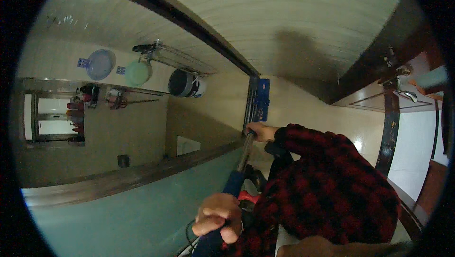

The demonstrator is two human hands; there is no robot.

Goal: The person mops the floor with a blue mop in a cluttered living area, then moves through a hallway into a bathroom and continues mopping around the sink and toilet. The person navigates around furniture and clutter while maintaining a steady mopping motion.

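Both hands grip a long pole (244,157) with a bare metal tube and a dark blue sleeve (233,184). My right hand (262,131) is closed around the metal end, its arm in a red-and-black checked sleeve. Nearer the camera, my left hand (218,218) wraps the blue sleeve. Just past my right hand lies a flat blue plastic piece (263,99), alongside the metal rails of a threshold (251,106). My right hand hides whether the pole joins that blue piece.
A teal door panel (124,218) borders the left side. Beyond the frame (167,10) are a bucket (185,83), a hanging blue basin (101,64), a green basin (137,73) and bottles (75,115). At right is a wooden door (369,100) with a metal handle (407,94).
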